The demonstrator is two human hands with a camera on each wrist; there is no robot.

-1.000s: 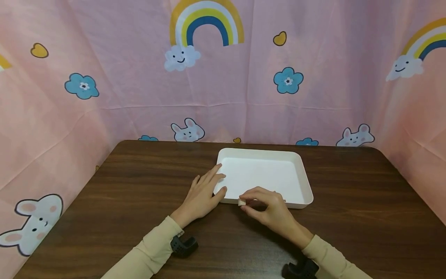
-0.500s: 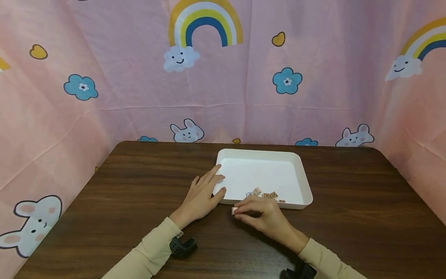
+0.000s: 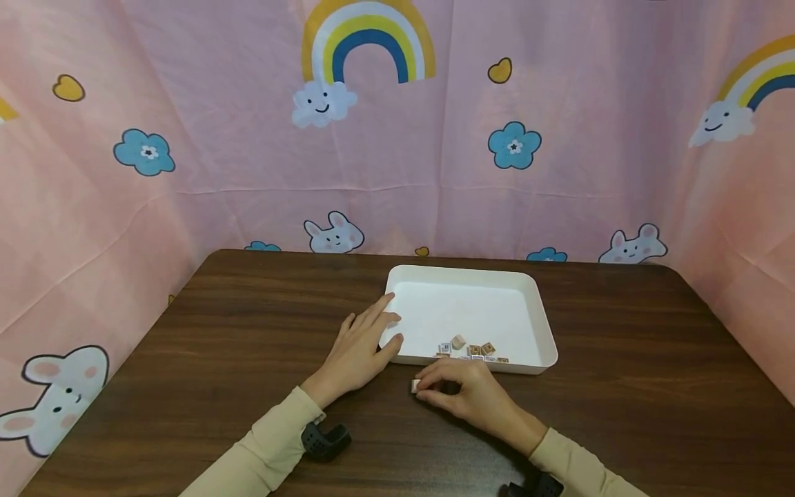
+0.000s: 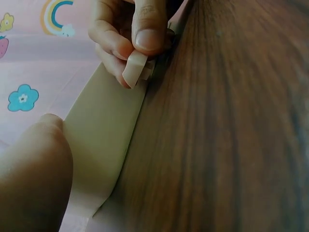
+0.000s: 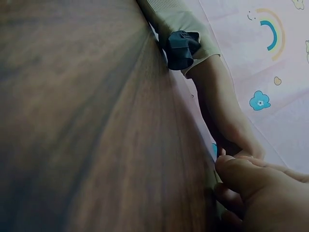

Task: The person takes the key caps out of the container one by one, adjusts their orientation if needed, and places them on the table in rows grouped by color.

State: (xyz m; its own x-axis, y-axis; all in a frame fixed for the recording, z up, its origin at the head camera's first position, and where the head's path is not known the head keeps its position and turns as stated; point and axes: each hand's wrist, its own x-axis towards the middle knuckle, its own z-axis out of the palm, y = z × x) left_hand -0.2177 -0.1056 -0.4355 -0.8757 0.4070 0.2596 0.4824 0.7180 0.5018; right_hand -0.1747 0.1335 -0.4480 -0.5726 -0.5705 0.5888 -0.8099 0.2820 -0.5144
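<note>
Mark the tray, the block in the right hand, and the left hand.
Tray (image 3: pixel 462 310), head view: bare middle of its floor.
Block (image 4: pixel 134 67), left wrist view: pale side facing the camera.
Left hand (image 3: pixel 355 352), head view: back of the hand.

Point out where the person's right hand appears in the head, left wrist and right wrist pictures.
Head: the right hand is just right of centre, below mid-height, pinching a small pale block.
Left wrist: the right hand is at the top, slightly left of centre.
Right wrist: the right hand fills the lower right corner, cut off by the frame.
Shared landmark: the dark wood table.
</note>
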